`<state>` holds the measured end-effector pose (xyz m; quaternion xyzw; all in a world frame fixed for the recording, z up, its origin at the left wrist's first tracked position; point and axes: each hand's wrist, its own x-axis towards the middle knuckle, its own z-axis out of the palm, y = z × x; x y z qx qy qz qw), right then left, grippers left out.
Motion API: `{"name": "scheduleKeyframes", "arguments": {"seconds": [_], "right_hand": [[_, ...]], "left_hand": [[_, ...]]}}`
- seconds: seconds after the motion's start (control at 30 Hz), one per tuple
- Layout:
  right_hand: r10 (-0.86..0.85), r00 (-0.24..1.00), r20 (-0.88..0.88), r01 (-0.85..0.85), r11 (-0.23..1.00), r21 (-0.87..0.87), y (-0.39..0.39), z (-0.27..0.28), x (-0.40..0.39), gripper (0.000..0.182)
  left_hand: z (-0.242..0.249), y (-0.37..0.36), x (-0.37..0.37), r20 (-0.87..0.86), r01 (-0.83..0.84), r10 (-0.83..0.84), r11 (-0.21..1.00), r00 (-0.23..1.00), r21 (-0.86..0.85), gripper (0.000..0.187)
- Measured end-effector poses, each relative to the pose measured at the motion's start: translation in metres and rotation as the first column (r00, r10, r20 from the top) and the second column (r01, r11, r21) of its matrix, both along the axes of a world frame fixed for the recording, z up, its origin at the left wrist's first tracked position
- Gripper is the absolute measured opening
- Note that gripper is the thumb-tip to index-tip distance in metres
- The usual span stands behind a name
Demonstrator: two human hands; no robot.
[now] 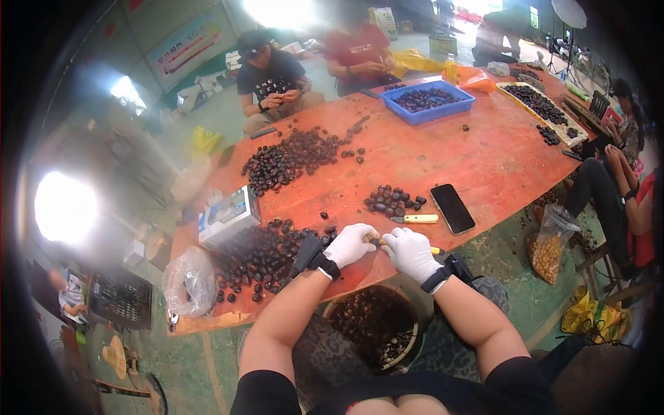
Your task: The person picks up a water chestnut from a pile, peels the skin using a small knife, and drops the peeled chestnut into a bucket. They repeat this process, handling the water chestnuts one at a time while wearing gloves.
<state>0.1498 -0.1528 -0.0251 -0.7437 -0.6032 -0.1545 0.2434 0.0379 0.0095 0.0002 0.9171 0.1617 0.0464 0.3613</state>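
My left hand [351,243], in a white glove, is closed with its fingertips around a small brown nut [374,238] that is mostly hidden. Close beside it my right hand [411,252], also gloved, grips a small tool, probably a knife; its yellow handle end [436,251] sticks out past the palm and the blade is hidden. Both hands meet over the table's front edge. Dark, chestnut-like nuts [259,256] are heaped left of my left hand. A smaller cluster [391,200] lies beyond the hands, beside a yellow-handled knife [420,219].
Below the hands stands a round bin [415,339] with dark shells. On the red table [318,200] are a phone [453,208], a box [229,216], a plastic bag [189,282], another nut heap [290,159] and a blue tray [415,119]. Several people sit around it.
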Motion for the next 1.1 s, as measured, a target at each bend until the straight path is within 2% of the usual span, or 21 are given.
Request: {"name": "scheduleKeyframes", "arguments": {"seconds": [0.07, 0.17, 0.3, 0.4, 0.5, 0.67, 0.77, 0.87, 0.97, 1.07, 1.1], "right_hand": [[0.017, 0.999, 0.030, -0.017, 1.000, 0.008, 0.003, 0.002, -0.001, 0.014], [-0.018, 0.998, 0.068, 0.022, 0.998, -0.060, 0.001, -0.001, 0.004, 0.013], [-0.081, 0.997, 0.003, 0.081, 0.990, -0.115, -0.008, -0.007, 0.017, 0.014], [-0.064, 0.998, -0.010, 0.064, 0.997, -0.040, -0.008, -0.001, 0.009, 0.015], [-0.048, 0.998, -0.027, 0.047, 0.998, -0.049, -0.001, 0.000, 0.000, 0.016], [-0.071, 0.997, -0.014, 0.069, 0.991, -0.113, 0.002, -0.002, -0.004, 0.013], [-0.088, 0.996, 0.013, 0.089, 0.978, -0.186, -0.005, -0.002, 0.000, 0.011], [-0.098, 0.995, 0.008, 0.098, 0.972, -0.214, -0.012, 0.002, 0.002, 0.013], [-0.121, 0.993, -0.013, 0.116, 0.971, -0.208, -0.015, 0.003, 0.006, 0.014], [-0.142, 0.989, -0.035, 0.133, 0.971, -0.197, -0.015, 0.002, 0.010, 0.016], [-0.148, 0.988, -0.042, 0.137, 0.972, -0.193, -0.015, 0.001, 0.011, 0.017]], "left_hand": [[0.006, -0.004, -0.001, -0.001, -0.006, 0.006, 1.000, 1.000, 0.022, 0.024], [-0.009, 0.004, 0.002, 0.025, -0.009, 0.009, 1.000, 1.000, -0.004, 0.024], [-0.001, 0.001, 0.001, -0.018, -0.029, 0.029, 0.999, 0.999, 0.021, 0.025], [0.005, -0.002, 0.001, -0.028, -0.039, 0.040, 0.999, 0.999, 0.028, 0.026], [0.001, -0.001, 0.001, -0.020, -0.037, 0.039, 0.998, 0.999, 0.058, 0.027], [0.003, -0.002, 0.002, -0.016, -0.036, 0.037, 0.996, 0.999, 0.077, 0.028], [0.002, -0.003, 0.002, -0.013, -0.050, 0.051, 0.998, 0.999, 0.029, 0.028], [0.003, -0.001, -0.002, 0.013, -0.061, 0.060, 0.992, 0.998, 0.106, 0.020], [-0.002, 0.018, -0.005, 0.111, -0.011, -0.016, 0.971, 0.994, 0.238, 0.014], [0.015, 0.017, -0.005, 0.035, -0.039, 0.027, 0.916, 0.999, 0.399, 0.017], [0.013, 0.021, 0.002, 0.065, -0.047, 0.025, 0.929, 0.998, 0.366, 0.020]]}}
